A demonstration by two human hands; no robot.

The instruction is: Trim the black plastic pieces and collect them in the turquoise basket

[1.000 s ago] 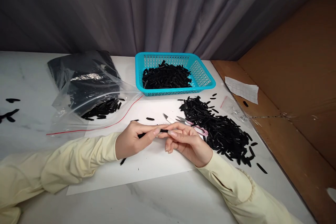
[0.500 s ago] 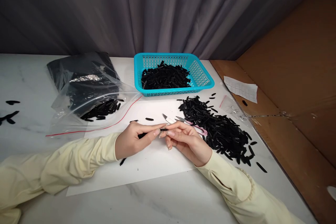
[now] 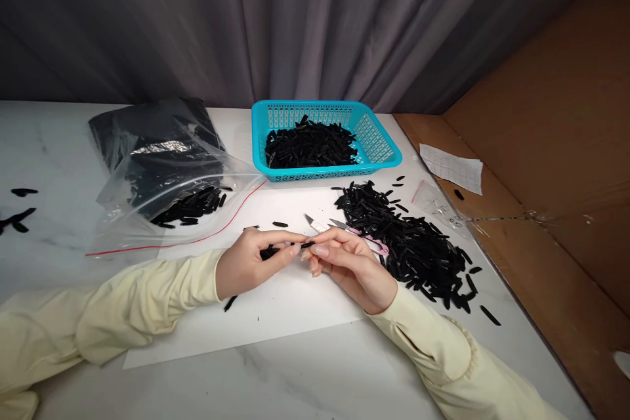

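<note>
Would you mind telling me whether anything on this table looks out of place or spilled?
A few small black plastic strips lie stray at the far left edge of the white marble table, well apart from the loose black pile beside the turquoise plastic basket. Nothing looks damaged.

We note a glossy marble-look tabletop (image 3: 305, 380), matt white paper sheet (image 3: 275, 315), perforated turquoise plastic basket (image 3: 378, 144), crinkled clear plastic bag (image 3: 162, 170).

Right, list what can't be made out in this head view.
- Black piece: mostly covered by the left hand and right hand; its shape is unclear.
- Snips: handle hidden behind the right hand.
- Plastic bag: glare and folds obscure its dark contents.
- Paper slip: print too small to read.
</note>
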